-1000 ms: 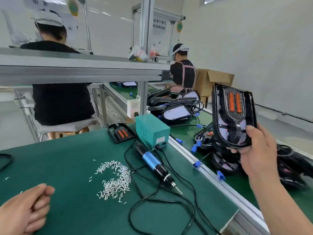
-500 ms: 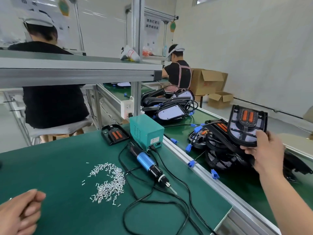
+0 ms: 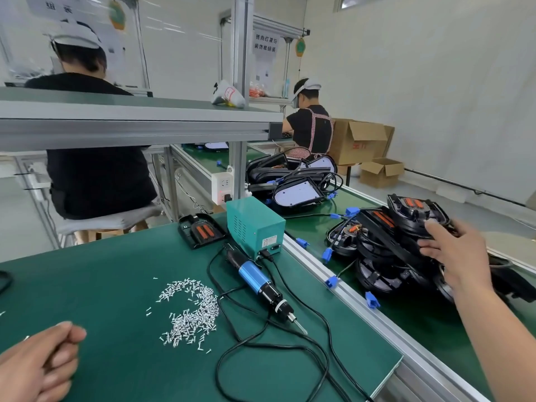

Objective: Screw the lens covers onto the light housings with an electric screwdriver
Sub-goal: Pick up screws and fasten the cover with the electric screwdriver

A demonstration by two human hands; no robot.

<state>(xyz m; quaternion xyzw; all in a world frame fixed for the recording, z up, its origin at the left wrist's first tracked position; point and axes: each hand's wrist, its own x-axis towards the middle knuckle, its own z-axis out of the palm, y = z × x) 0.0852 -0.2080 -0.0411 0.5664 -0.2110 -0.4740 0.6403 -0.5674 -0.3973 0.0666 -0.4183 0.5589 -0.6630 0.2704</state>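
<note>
1. Many light housings [image 3: 377,256] lie heaped on the conveyor belt [image 3: 435,323] at the right, with wires and blue connectors trailing from them.
2. Right hand [image 3: 461,256] reaches over to that heap. Thumb and fingers are clamped on the edge of the top housing [image 3: 412,210], which shows two orange lenses.
3. Left hand [image 3: 37,364] rests at the near edge of the green mat [image 3: 101,285], curled in a loose fist. Cannot tell if anything is inside it.
4. Electric screwdriver [image 3: 261,282] lies flat on the mat, corded to the teal power box [image 3: 253,224], with no hand on it.
5. Loose screws [image 3: 191,309] sit in a pile just left of the screwdriver.
6. One black part with orange lenses [image 3: 201,232] sits at the mat's far edge beside the power box. Cannot tell if it is screwed.
7. Progress, as a judgement: no screwing is under way and this looks like handling between units. Each unit needs a housing on the mat, a cover seated, and screws picked up and driven. Cannot tell which units in the heap are finished.
</note>
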